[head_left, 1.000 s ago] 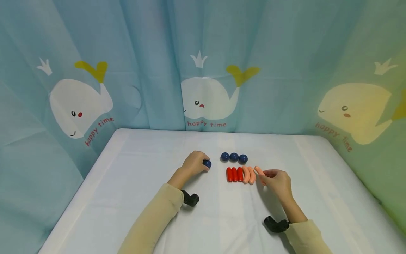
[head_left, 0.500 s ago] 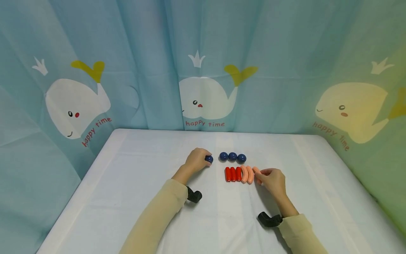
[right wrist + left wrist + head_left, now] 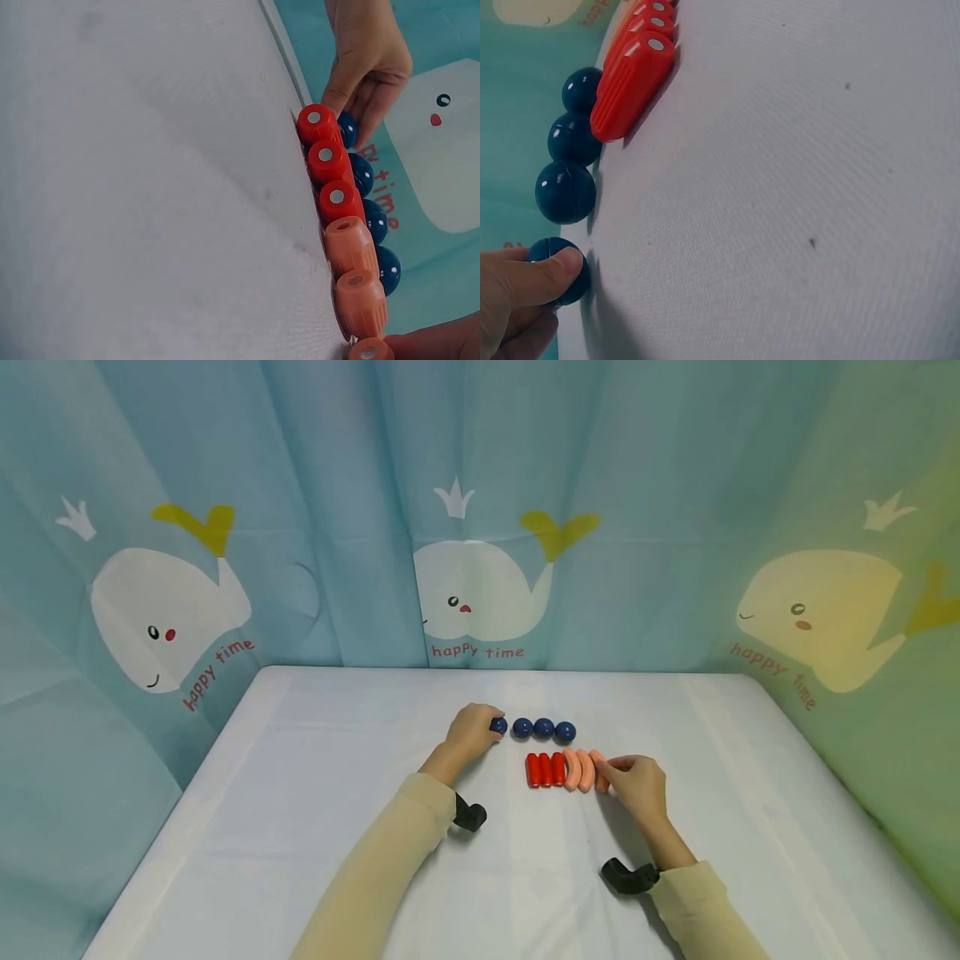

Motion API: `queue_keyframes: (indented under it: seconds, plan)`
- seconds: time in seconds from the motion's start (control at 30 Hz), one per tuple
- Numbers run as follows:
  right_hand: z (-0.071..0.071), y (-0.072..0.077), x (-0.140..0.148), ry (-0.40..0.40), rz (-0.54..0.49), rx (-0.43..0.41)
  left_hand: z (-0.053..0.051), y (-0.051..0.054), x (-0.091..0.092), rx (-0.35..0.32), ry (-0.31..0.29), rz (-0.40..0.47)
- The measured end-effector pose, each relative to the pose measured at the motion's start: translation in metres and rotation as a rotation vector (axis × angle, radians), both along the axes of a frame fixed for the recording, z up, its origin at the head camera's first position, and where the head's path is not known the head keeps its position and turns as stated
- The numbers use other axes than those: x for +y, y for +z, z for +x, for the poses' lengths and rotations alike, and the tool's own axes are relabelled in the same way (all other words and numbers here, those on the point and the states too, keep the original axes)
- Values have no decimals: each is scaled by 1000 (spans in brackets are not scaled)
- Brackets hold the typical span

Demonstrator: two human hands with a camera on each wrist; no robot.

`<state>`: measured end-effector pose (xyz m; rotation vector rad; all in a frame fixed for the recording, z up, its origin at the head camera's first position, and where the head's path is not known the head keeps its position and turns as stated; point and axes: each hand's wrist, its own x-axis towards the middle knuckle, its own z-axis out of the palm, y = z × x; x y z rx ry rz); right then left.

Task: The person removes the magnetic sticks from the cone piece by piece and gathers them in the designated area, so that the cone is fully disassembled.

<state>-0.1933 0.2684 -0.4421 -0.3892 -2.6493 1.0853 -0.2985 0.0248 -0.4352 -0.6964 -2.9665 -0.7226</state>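
Observation:
In the head view my left hand (image 3: pixel 469 732) pinches a dark blue ball (image 3: pixel 498 726) at the left end of a row. Three matching balls (image 3: pixel 543 727) stand to its right, with a gap between. The left wrist view shows thumb and fingers around the held ball (image 3: pixel 576 289). My right hand (image 3: pixel 637 783) pinches a curved pink toy sausage (image 3: pixel 599 762), close beside two similar pink sausages (image 3: pixel 578 770). Left of these lie three straight red toy sausages (image 3: pixel 546 770). In the right wrist view the held sausage (image 3: pixel 370 350) is partly cut off by the lower edge.
A white cloth covers the table (image 3: pixel 315 760). Behind it hangs a blue-green curtain (image 3: pixel 360 527) printed with whales. A black curved wrist mount sits at each wrist, the left mount (image 3: pixel 471 816) and the right mount (image 3: pixel 628 877).
My left hand has moved the held ball away from me and right, closer to the row of balls. My right hand has brought its pink sausage left, alongside the others.

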Motion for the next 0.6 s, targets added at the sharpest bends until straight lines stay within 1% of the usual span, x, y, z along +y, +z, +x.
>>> queue_keyframes:
  seconds: [0.13, 0.33, 0.6]
  plan:
    - [1, -2, 0, -1, -10, 4, -1, 0, 2, -3, -1, -3]
    - [0, -4, -1, -9, -27, 3, 1, 3, 3, -5, -8, -11]
    - [0, -3, 0, -15, -26, 0, 2, 4, 6, 2, -25, -13]
